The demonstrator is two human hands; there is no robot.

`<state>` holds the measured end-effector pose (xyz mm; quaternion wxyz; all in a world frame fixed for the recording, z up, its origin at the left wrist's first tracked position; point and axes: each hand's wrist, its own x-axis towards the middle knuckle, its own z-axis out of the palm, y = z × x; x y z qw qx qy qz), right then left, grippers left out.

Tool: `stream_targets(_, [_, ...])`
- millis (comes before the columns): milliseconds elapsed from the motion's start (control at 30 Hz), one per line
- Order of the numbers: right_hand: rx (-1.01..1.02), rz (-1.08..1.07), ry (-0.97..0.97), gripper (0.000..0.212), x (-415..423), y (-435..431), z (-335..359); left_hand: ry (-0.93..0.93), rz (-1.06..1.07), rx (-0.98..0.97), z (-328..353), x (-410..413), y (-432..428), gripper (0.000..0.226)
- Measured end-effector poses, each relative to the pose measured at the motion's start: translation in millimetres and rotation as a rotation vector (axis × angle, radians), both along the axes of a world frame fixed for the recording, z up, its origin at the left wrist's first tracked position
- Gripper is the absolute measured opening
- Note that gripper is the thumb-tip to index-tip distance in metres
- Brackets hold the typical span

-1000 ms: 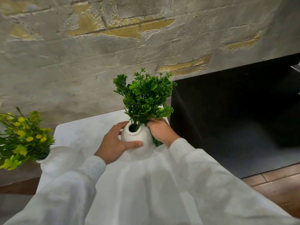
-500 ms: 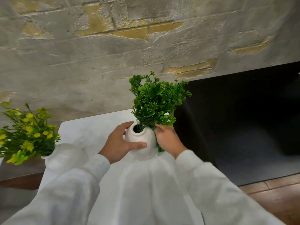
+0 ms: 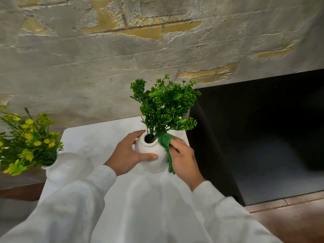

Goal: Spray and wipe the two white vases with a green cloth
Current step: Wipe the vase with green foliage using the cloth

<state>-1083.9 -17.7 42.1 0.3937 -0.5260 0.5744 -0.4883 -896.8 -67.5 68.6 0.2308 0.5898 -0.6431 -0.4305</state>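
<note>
Your left hand (image 3: 129, 153) grips the round white vase (image 3: 150, 151) from its nine o'clock side, with the thumb laid across the near face and the fingers reaching up to the rim. Your right hand (image 3: 184, 158) comes in from the three o'clock side, fingers curled on the green cloth (image 3: 165, 142) and pressing it against the vase's upper shoulder just beside the mouth. A strip of the cloth hangs down along the vase's right flank. The two hands sit on opposite sides of the vase and do not touch each other. The vase stands upright just above the middle of your view, on the white tabletop (image 3: 98, 137), near its far right corner. Dark green sprigs (image 3: 164, 107) rise from its mouth toward twelve o'clock. The second white vase (image 3: 64, 165) stands at nine o'clock from the first, well apart from it and near the table's left edge. It holds yellow-green sprigs (image 3: 26, 141) that lean out to the left. A rough plastered wall (image 3: 122, 67) fills the twelve o'clock half of the view. A black cabinet (image 3: 263, 137) sits at three o'clock, just beside the table, with wooden floor (image 3: 289, 216) at four o'clock. Your white sleeves (image 3: 70, 207) cover both forearms.
</note>
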Motion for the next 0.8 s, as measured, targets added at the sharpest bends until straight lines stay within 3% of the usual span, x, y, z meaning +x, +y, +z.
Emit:
stream_targets(100, [0.244,0.052,0.033,0.036,-2,-40,8,-0.003,-0.016,0.003,1,1,0,0.097])
stream_targets(233, [0.487,-0.016,-0.128,0.034,-5,-66,17,0.009,-0.034,0.015,2,3,-1,0.094])
stream_targets(467, [0.544,0.032,-0.245,0.040,-19,-41,-56,0.030,-0.177,0.135,8,11,-14,0.092])
stream_targets(600, [0.650,-0.063,-0.384,0.039,-29,-6,-54,-0.027,-0.253,0.166,13,8,-11,0.092])
stream_targets(800, [0.666,-0.232,-0.540,0.017,-42,4,-68,-0.049,0.056,-0.102,0,-12,14,0.096])
